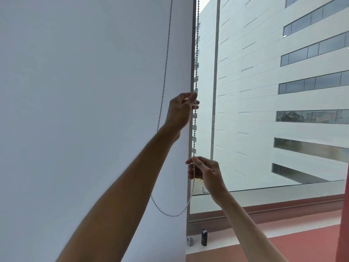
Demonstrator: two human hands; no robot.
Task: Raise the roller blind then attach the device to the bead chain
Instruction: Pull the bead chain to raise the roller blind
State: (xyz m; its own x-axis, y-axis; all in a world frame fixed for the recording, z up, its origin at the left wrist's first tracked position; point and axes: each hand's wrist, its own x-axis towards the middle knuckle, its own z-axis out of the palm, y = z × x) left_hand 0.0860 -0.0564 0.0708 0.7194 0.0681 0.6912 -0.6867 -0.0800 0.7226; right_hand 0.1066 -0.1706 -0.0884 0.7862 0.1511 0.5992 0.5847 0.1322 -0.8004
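- The roller blind (85,110) fills the left of the view, a pale sheet hanging flat, its right edge running down beside the window frame (193,53).
- The bead chain (165,72) drops in two strands: one lies against the blind's face, the other runs down along the blind's right edge, and they join in a slack loop low down in front of the blind.
- The left forearm climbs from the bottom left corner, long and nearly straight, crossing in front of the left strand.
- The left hand (181,110) is up high, back of the hand to the camera, fingers curled and pinching the right strand of the chain at the blind's edge.
- The right hand (204,172) sits lower on that same strand, thumb and forefinger pinching the beads, the other fingers curled in behind, wrist bent upward.
- The right forearm slopes down towards the bottom right.
- Between the two hands the chain runs taut and nearly upright; below the right hand it hangs loose into the loop.
- Down on the window sill (245,237), just beside the blind's lower edge, stands a small dark device (204,237), upright, with a smaller silvery object (190,242) to its left; what that is, I can't make out.
- Right of it all, through the glass, a pale building (273,91) with bands of dark windows.
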